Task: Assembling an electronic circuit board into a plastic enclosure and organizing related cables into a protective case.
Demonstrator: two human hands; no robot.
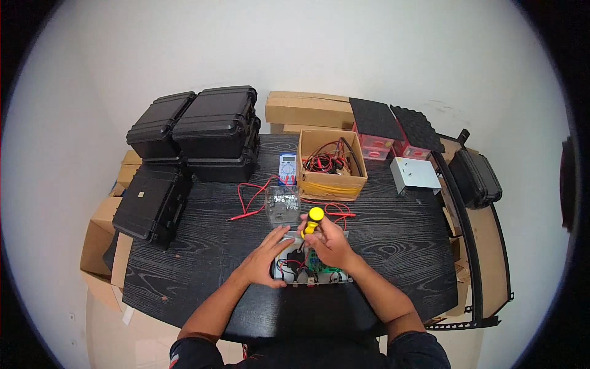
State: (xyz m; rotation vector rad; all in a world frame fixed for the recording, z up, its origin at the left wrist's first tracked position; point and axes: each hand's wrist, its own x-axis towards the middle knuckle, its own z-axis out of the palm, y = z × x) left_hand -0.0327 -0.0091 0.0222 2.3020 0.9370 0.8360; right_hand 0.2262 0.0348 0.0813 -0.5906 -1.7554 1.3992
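On the near part of the table lies an open light-metal case [343, 278] with a green circuit board [322, 265], a black component and red and black wires inside. My left hand [263, 259] spans the case's left end, thumb at the near edge and fingers at the far edge, gripping it. My right hand [333, 245] is closed around a screwdriver [312, 222] with a yellow and black handle. The handle points up over the case; the tip is hidden. Just beyond the case sits a clear plastic box [283, 209] with small parts in it.
A blue multimeter [287, 167] with red test leads [247, 213] lies behind the clear box. Beside it stands a cardboard box [332, 189] of cables. Black hard cases [212, 126] are stacked at left. A white metal cover [418, 174] and red drawers [373, 152] stand at right.
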